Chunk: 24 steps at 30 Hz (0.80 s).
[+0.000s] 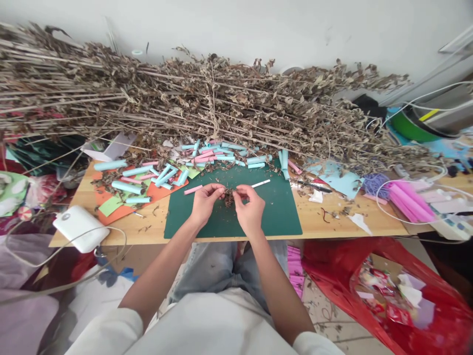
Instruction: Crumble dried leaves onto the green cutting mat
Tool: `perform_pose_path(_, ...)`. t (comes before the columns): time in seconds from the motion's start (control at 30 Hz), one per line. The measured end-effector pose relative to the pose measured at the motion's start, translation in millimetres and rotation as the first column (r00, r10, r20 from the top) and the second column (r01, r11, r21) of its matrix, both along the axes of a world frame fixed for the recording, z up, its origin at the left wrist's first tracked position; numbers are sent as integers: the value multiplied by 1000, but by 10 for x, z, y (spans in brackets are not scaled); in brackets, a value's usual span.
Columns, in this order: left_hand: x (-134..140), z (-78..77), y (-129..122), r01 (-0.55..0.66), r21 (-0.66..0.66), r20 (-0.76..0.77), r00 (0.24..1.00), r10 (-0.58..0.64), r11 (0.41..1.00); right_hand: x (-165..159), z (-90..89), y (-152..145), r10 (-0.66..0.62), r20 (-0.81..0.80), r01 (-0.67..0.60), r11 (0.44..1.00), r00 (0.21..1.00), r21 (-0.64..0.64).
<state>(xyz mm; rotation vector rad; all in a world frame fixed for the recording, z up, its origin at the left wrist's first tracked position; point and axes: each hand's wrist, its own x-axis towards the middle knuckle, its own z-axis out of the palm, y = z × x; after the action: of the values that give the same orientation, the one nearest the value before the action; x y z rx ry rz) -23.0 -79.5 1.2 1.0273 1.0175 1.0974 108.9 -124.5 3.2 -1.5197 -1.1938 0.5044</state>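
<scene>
My left hand [205,201] and my right hand [250,207] meet over the green cutting mat [281,217]. Between their fingertips they pinch a small clump of dry brown leaves and twigs [229,197]. A pink paper roll [192,190] lies on the mat just left of my left hand. A white stick [260,183] lies just beyond my right hand. Brown crumbs are scattered over the mat around the hands.
A big bundle of dried leafy branches [207,106] spans the back of the wooden table [148,229]. Several blue and pink paper rolls [155,175] lie behind the mat. A white power bank [80,227] sits at left, a red bag [391,291] on the floor at right.
</scene>
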Motion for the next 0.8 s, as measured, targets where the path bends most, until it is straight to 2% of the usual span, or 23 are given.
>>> perform_pose_path(0.17, 8, -7, 2, -15, 9, -37, 999, 15, 1000, 29, -46, 12, 70, 290, -74, 997, 954, 5)
perform_pose_path(0.27, 2, -20, 1, -12, 24, -47, 999, 13, 1000, 31, -53, 7, 86, 380, -83, 996, 921, -23)
perform_pose_path(0.33, -7, -29, -3, -15, 24, -63, 998, 16, 1000, 33, -34, -2, 81, 357, -83, 996, 930, -9)
perform_pose_path(0.47, -17, -22, -24, -3, 12, -76, 997, 3, 1000, 27, 56, -23, 61, 187, -72, 996, 980, 51)
perform_pose_path(0.57, -15, 8, -42, 29, 11, -72, 997, -28, 1000, 17, 122, -30, 97, 96, -101, 994, 991, 37)
perform_pose_path(0.8, -42, -3, -24, 77, 64, -118, 991, -69, 995, 15, 145, -25, 105, 31, -106, 993, 994, 42)
